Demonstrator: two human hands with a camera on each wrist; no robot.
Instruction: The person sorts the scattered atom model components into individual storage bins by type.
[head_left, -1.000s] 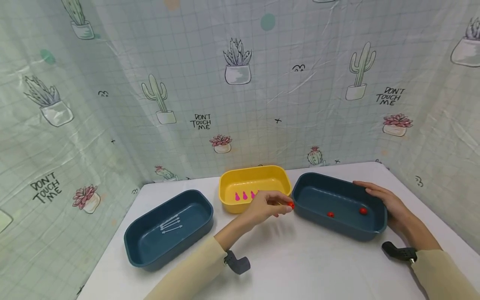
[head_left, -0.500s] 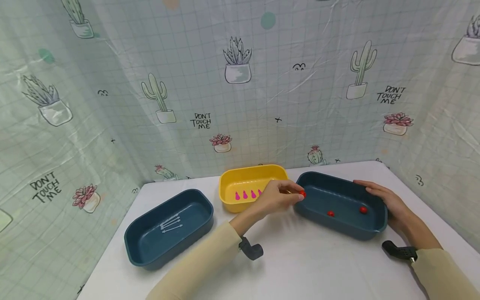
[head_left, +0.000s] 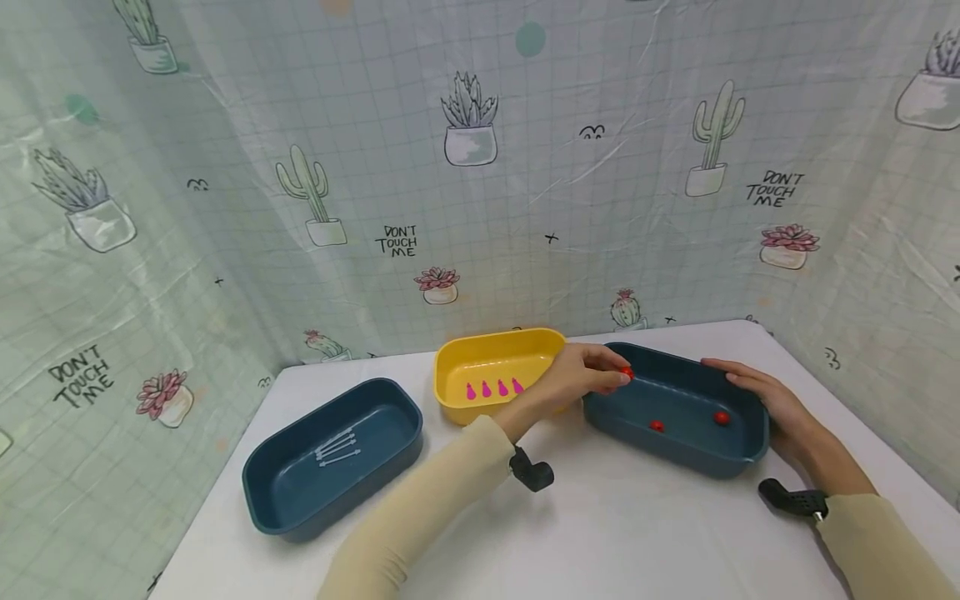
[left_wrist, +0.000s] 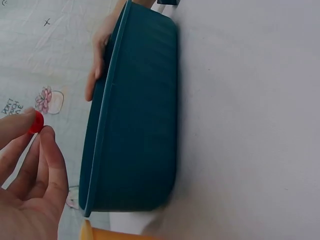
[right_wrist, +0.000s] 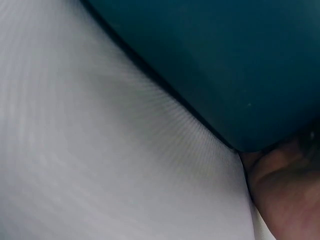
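Observation:
My left hand [head_left: 573,379] pinches a small red ball [left_wrist: 36,122] between thumb and fingertips, above the left end of the right-hand dark blue bin [head_left: 675,457]. Two more red pieces lie on that bin's floor: one near the front wall [head_left: 657,426], the other farther right [head_left: 722,417]. At the bin's right end, my right hand [head_left: 772,408] rests against the outside, its straight fingers along the rim. In the right wrist view only part of that hand [right_wrist: 290,190] shows, beside the bin's wall.
A yellow bin [head_left: 501,340] stands at the back middle, with several pink bottle-shaped pieces [head_left: 486,389] in a row. Another dark blue bin [head_left: 375,482] on the left holds several thin pale sticks [head_left: 337,447]. A printed curtain [head_left: 480,217] hangs behind the white table [head_left: 600,533].
My left hand has carried the red ball right and upward, from beside the right-hand bin to above its left end. The right hand has stayed at the bin's right end.

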